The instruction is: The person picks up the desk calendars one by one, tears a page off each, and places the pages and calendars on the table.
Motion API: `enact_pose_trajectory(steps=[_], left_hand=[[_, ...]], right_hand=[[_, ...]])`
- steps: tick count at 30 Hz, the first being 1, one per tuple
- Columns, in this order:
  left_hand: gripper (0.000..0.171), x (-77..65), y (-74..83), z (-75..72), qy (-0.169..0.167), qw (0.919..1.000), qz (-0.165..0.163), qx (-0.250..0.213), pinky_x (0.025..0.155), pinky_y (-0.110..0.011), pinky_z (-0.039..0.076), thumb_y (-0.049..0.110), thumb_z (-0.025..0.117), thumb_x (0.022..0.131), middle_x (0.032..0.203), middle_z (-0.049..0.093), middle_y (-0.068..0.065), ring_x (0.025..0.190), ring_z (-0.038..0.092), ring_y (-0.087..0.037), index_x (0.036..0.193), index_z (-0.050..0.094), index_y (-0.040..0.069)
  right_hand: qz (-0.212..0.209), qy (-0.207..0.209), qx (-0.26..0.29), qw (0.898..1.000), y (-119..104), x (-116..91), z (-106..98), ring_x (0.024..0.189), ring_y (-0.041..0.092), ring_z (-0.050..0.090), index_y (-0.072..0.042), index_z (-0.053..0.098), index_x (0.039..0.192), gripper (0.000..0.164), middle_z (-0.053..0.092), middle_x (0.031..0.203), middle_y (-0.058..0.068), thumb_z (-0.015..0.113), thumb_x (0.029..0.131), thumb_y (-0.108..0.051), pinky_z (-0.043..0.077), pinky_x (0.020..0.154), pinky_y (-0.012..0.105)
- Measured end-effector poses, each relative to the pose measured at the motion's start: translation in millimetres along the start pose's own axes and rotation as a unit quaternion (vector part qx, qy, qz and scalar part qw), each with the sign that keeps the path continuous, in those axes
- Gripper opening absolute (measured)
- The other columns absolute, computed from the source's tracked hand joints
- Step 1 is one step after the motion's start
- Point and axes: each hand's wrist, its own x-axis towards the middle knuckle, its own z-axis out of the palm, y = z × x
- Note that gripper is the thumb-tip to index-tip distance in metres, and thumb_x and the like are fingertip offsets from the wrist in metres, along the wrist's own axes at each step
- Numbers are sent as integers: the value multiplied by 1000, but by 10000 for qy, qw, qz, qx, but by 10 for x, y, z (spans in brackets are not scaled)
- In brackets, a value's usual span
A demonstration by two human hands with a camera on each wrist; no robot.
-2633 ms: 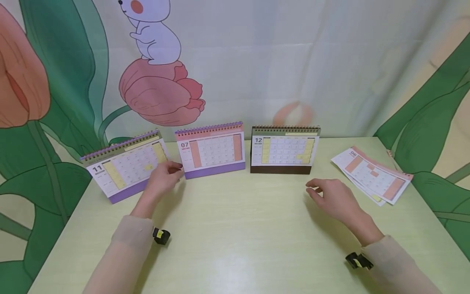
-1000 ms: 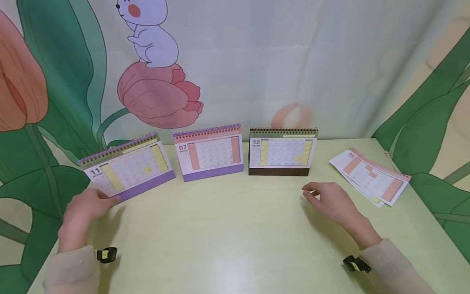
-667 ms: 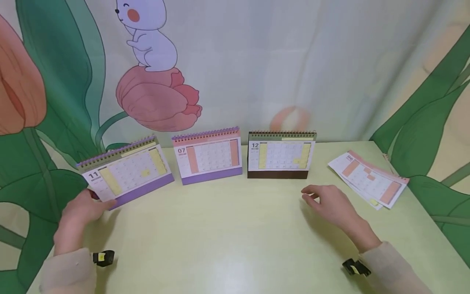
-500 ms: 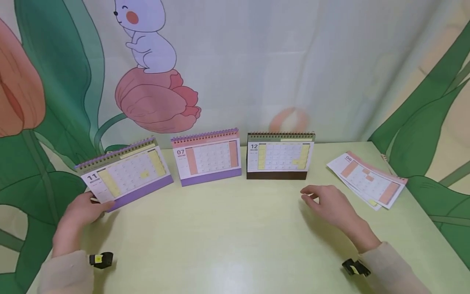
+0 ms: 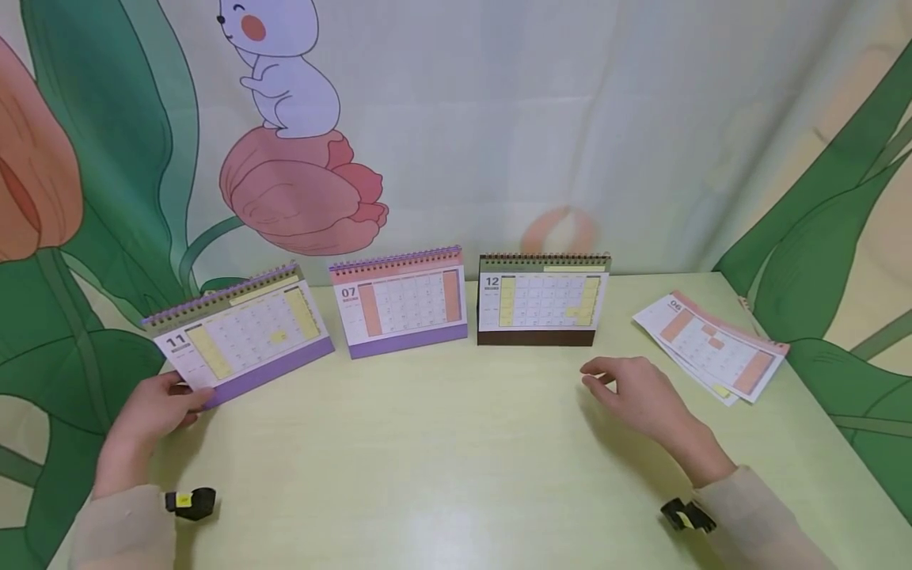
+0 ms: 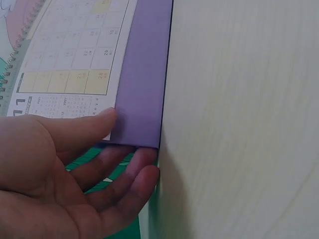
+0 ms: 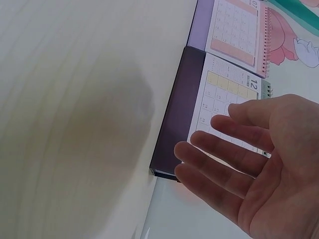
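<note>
One of three, the 11 calendar (image 5: 238,336), yellow-columned with a purple base, is clamped at one corner by the fingers and thumb of the left hand (image 5: 151,409). The 07 calendar (image 5: 403,310) is stood right of these, the 12 calendar (image 5: 543,302) beyond the slightly parted fingers of the right hand (image 5: 641,400). Two sheets (image 5: 712,348) are laid right of those.

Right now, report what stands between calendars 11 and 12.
In the head view, the 07 calendar stands between the 11 calendar and the 12 calendar.
</note>
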Motion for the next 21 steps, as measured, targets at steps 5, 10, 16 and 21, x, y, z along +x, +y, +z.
enact_pose_trajectory(steps=[5, 10, 16, 21], left_hand=[[54, -3, -6, -5, 73, 10000, -16, -13, 69, -30, 55, 24, 57, 107, 124, 57, -36, 91, 62, -28, 137, 46, -19], [64, -11, -11, 3, 131, 9999, -27, 17, 76, -29, 52, 34, 56, 107, 138, 51, -37, 109, 57, -36, 143, 44, -17], [61, -9, -44, 47, 100, 9984, 346, -430, 77, -23, 57, 28, 57, 107, 139, 50, -38, 97, 62, -7, 145, 41, -17], [56, -25, -57, 71, 193, 9948, 695, -712, 79, -28, 59, 20, 57, 107, 136, 51, -38, 91, 61, 2, 146, 40, -15]], right_hand=[[-50, 12, -39, 10000, 6, 13, -2, 94, 27, 71, -4, 76, 113, 20, 76, 104, 7, 67, 100, -17, 56, 81, 49], [-105, 39, -59, 9999, 6, 11, 4, 93, 27, 72, -4, 76, 112, 21, 76, 104, 8, 67, 100, -17, 56, 81, 50], [-154, 58, -24, 9999, -4, 10, 5, 93, 26, 72, -4, 76, 112, 20, 76, 104, 7, 68, 100, -17, 56, 81, 49], [-175, 60, 26, 9998, -24, -1, -11, 91, 25, 72, -4, 77, 112, 19, 76, 103, 7, 68, 99, -15, 56, 80, 49]])
